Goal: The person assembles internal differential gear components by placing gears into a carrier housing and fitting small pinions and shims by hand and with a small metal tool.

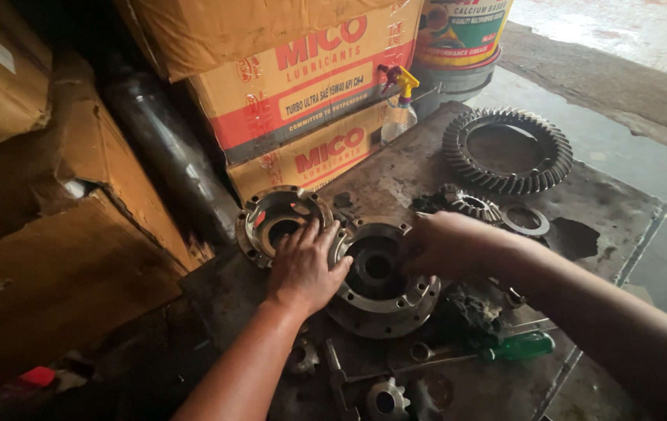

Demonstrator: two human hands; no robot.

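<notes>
left hand lies open and flat on a round flanged metal housing, right hand grips its rim; boxes crowd the greasy table, right edge open.

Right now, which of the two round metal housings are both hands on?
The nearer housing, centre of the bench. The left hand and right hand grip its rim; the other housing sits behind, untouched.

ring gear lies behind the flanged housing, screwdriver before it.
</notes>
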